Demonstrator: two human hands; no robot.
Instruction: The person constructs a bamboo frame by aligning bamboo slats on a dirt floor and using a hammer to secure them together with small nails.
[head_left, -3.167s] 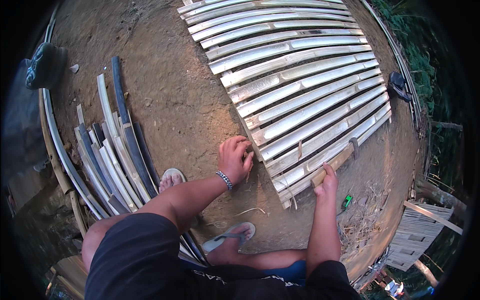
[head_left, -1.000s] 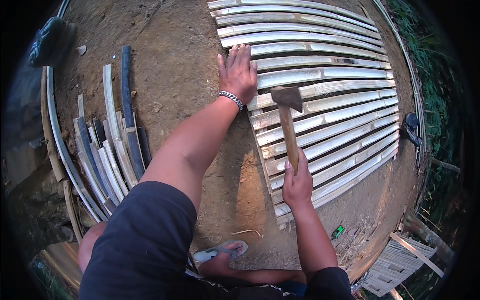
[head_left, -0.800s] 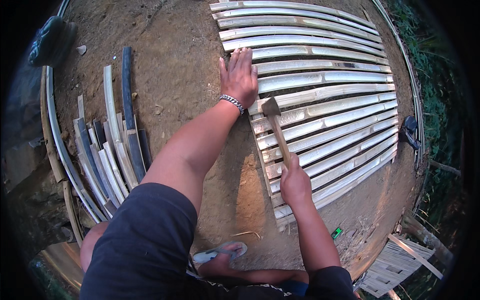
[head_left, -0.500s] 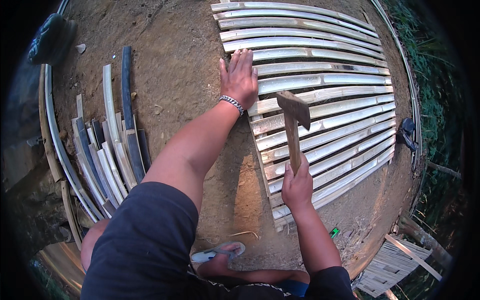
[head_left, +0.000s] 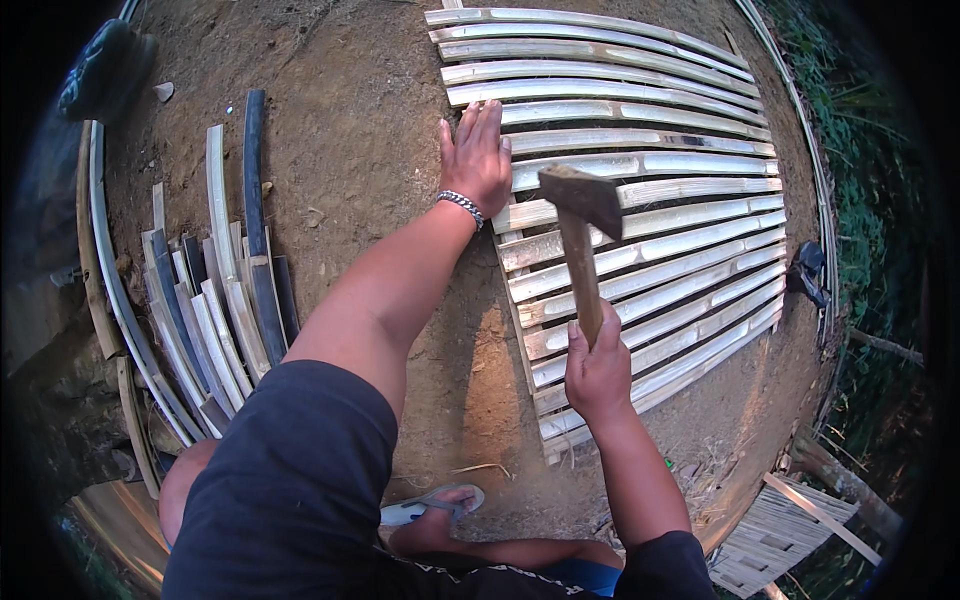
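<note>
A panel of split bamboo slats (head_left: 640,163) lies on the ground, its slats side by side across a crosspiece (head_left: 521,300) along the left ends. My left hand (head_left: 475,160), with a chain bracelet at the wrist, rests flat on the left ends of the slats, fingers stretched out. In my right hand (head_left: 598,375) is the wooden handle of a hammer (head_left: 578,245), fingers wrapped round it. Its dark metal head is raised above the middle slats and hides part of them. Any nail under my left hand cannot be made out.
Loose bamboo strips (head_left: 215,300) lie on the dirt at the left, beside longer poles (head_left: 97,230). A dark object (head_left: 808,272) lies past the panel's right edge. At the lower right is a woven bamboo piece (head_left: 770,540). My sandalled foot (head_left: 440,505) stands near the panel's lower left corner.
The hammer head has shifted slightly left and tilted a little. My left hand stays on the slat ends. The whole view has moved slightly.
</note>
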